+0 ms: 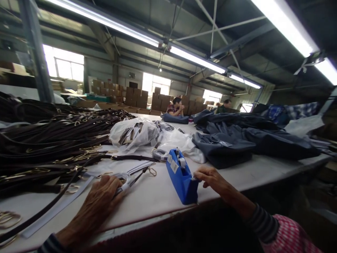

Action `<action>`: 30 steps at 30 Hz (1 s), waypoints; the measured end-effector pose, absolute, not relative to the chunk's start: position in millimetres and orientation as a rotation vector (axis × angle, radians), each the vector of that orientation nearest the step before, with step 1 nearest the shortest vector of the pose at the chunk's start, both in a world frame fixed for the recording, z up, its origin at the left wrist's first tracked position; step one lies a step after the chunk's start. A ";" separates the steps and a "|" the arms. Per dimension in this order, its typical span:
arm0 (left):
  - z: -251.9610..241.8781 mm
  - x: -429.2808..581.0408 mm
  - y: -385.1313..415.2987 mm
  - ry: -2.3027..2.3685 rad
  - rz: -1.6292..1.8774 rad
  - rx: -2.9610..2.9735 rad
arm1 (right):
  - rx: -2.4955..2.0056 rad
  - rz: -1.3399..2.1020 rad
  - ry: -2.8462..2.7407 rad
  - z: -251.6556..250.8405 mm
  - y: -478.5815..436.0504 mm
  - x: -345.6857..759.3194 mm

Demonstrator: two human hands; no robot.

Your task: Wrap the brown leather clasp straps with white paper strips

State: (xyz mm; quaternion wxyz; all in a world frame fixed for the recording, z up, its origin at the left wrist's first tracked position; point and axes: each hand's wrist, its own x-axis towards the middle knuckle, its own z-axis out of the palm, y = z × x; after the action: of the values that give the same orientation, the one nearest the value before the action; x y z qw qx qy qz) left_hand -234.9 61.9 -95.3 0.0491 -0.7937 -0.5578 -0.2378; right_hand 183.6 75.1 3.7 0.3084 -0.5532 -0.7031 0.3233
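My left hand (104,193) is closed over a strap's metal fitting wrapped in clear-white film (125,180), low above the table. A dark strap end with a gold clasp (152,172) pokes out just beyond it. My right hand (210,178) pinches at the cutting end of a blue tape dispenser (181,181), where the tape's end comes off. The tape itself is hardly visible between the fingertips. The dispenser stands near the table's front edge, its roll (182,162) showing on top.
Dark straps with gold buckles (60,133) are heaped on the left. Clear plastic bags (137,133) lie mid-table (158,196). Dark blue-grey fabric pieces (223,146) are piled at right. Behind, two people (176,107) are by stacked cartons (160,101).
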 end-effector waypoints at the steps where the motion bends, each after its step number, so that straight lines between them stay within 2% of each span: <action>1: -94.3 -232.9 62.5 -1.712 -0.714 -2.412 | -1.463 0.953 -1.785 3.5 74.9 181.3; 8: -98.7 -230.1 62.6 -1.678 -0.706 -2.375 | -1.482 1.123 -1.371 4.6 67.9 158.1; 13: -102.7 -238.7 66.1 -1.692 -0.828 -2.373 | -1.291 0.985 -1.201 -12.0 49.0 152.2; 16: -104.0 -242.0 67.7 -1.734 -0.970 -2.339 | -1.231 0.953 -1.098 -24.8 29.2 150.9; 21: -86.5 -226.1 59.3 -1.906 -1.225 -2.301 | -1.247 1.198 -0.983 -45.0 18.8 146.6; 27: -52.5 -184.8 40.0 -2.346 -1.715 -2.395 | -1.332 1.038 -1.117 -70.7 26.7 162.1; 30: -48.4 -167.5 34.3 -2.455 -1.970 -2.490 | -1.322 1.093 -1.209 -73.3 15.7 161.8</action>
State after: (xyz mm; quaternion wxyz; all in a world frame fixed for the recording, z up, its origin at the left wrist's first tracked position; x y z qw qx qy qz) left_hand -167.5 34.3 -48.4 -0.4222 -0.5623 -0.5545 -0.4450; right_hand 161.8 15.7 -73.3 0.4984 -0.5463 -0.4994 0.4514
